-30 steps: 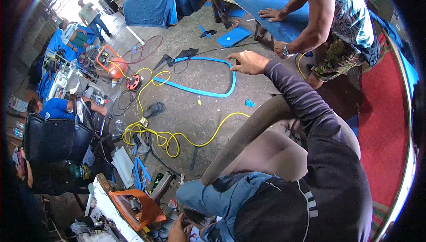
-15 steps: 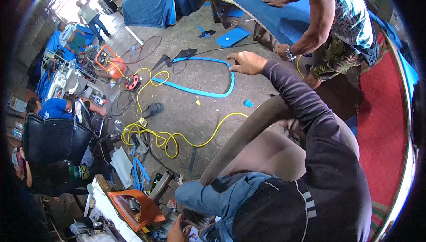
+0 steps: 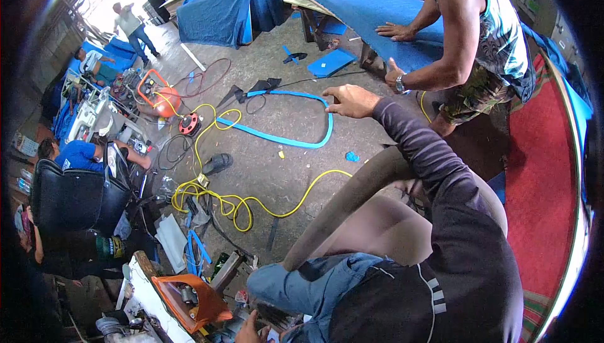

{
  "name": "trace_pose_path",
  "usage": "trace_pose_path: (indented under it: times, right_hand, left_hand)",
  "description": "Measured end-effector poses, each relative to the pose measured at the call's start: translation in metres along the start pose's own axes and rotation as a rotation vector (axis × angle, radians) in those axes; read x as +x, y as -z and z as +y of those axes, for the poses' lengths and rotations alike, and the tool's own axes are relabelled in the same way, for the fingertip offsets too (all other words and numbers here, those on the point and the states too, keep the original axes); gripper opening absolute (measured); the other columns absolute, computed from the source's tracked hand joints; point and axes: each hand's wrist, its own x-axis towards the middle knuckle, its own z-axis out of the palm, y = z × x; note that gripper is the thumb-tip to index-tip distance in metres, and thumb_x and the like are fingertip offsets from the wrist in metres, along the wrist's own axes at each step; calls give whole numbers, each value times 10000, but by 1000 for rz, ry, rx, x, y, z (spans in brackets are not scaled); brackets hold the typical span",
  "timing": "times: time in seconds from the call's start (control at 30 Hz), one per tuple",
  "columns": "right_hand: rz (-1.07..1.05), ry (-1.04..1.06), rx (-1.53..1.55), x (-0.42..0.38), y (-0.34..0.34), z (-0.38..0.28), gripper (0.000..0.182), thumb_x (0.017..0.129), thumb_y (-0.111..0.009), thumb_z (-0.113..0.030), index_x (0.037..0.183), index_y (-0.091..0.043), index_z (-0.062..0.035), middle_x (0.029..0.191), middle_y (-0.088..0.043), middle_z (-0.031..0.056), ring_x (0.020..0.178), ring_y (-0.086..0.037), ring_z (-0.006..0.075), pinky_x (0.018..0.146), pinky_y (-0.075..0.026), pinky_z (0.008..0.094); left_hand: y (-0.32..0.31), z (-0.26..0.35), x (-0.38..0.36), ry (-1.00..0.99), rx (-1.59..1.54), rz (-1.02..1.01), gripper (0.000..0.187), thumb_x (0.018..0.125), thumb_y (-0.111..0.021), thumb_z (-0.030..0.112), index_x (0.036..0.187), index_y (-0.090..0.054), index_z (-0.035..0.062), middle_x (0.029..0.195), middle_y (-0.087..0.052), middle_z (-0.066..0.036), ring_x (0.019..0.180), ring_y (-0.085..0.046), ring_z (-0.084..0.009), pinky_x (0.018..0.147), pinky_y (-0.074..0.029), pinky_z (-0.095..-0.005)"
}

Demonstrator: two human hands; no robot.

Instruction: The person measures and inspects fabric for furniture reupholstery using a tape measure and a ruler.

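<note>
My right hand [image 3: 352, 99] hovers above the blue strip [image 3: 286, 136] looped on the floor, fingers loosely spread and empty. I seem to be pointing. Gripping that strip would call for stooping. My left hand [image 3: 250, 331] is cropped, so I cannot tell its state.

Right hand [image 3: 353, 101] raised empty over floor, blue strip [image 3: 284, 135], yellow hose [image 3: 251, 201]

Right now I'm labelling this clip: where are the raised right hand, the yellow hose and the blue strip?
right hand [image 3: 352, 101], head view, back of the hand.
yellow hose [image 3: 217, 199], head view, tangled coil on the floor.
blue strip [image 3: 283, 140], head view, lower run of its loop.
</note>
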Motion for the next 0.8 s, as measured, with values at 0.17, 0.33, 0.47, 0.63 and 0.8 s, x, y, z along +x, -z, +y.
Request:
trace_pose_path:
  times: [0.17, 0.33, 0.47, 0.63, 0.8]
  right_hand:
    - [25, 2, -18, 1, -2, 3, 553, 892, -680, -379, 1279, -593, 6, 1029, -703, 262, 998, -687, 399, 878, -533, 466]
    - [17, 17, -16, 2, -2, 5, 530, 893, -682, -360, 1266, -604, 9, 923, -730, 209, 952, -708, 359, 855, -536, 453]
    - [32, 22, -6, 3, -4, 7, 525, 892, -679, -339, 1275, -597, 11, 920, -734, 196, 931, -711, 350, 844, -538, 440]
    - [8, 10, 10, 4, -3, 8, 544, 890, -681, -344, 1300, -585, 0, 962, -731, 204, 955, -705, 352, 850, -535, 444]
    - [19, 14, -16, 3, -3, 8, 553, 889, -678, -358, 1310, -579, -13, 1013, -718, 232, 972, -699, 377, 865, -536, 453]
  left_hand:
    - [-2, -3, 0, 48, -57, -44, 600, 1066, -364, 416, 1595, -238, 162, 1636, -260, -93, 1468, -309, -295, 1205, -256, -426]
    - [-13, -13, -3, -167, -17, 182, 584, 1048, -429, 382, 1563, -305, 137, 1561, -366, -120, 1379, -405, -314, 1142, -325, -431]
    - [-14, -11, -1, -232, 16, 248, 569, 1032, -498, 330, 1532, -362, 97, 1484, -471, -164, 1281, -515, -342, 1060, -419, -435]
    - [-19, -14, 2, -287, 188, 357, 512, 1011, -550, 202, 1481, -417, 48, 1343, -583, -233, 1113, -619, -404, 902, -516, -433]
    - [-19, -18, 0, -189, 89, 257, 529, 1010, -528, 181, 1506, -389, 61, 1329, -588, -229, 1116, -614, -389, 896, -513, -412]
